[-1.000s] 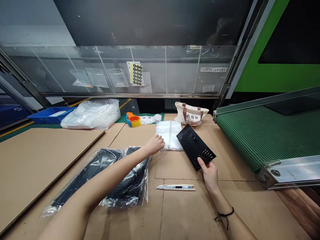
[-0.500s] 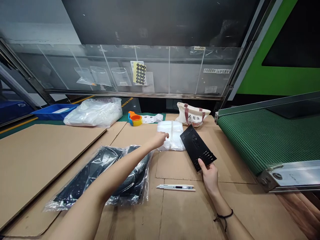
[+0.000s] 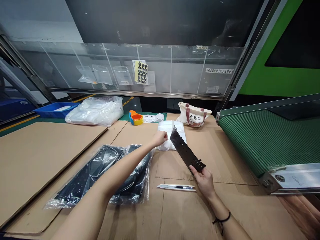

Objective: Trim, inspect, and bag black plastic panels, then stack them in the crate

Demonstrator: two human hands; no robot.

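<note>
My right hand [image 3: 205,181] grips a thin black perforated panel [image 3: 186,150] by its lower end, thumb on the near face. The panel slants up to the left, raised above the cardboard, and its far end overlaps the view of a stack of clear plastic bags [image 3: 165,126]. At the left side of that stack is my left hand [image 3: 160,138], its fingers curled together; whatever may be between them is hidden. A utility knife [image 3: 176,187] lies in front of the stack. Black panels in clear plastic [image 3: 88,173] lie under and beside my left forearm.
Cardboard [image 3: 225,160] covers the bench. At the back are a blue tray [image 3: 53,112], a large plastic bundle [image 3: 96,111], an orange-and-blue tape dispenser [image 3: 135,118] and a cloth bag [image 3: 193,115]. A green conveyor belt [image 3: 270,136] runs along the right. A cardboard sheet [image 3: 47,153] lies left.
My right hand has moved slightly left and turned the panel, which now shows more edge-on. The fingers of my left hand have curled in at the bag stack.
</note>
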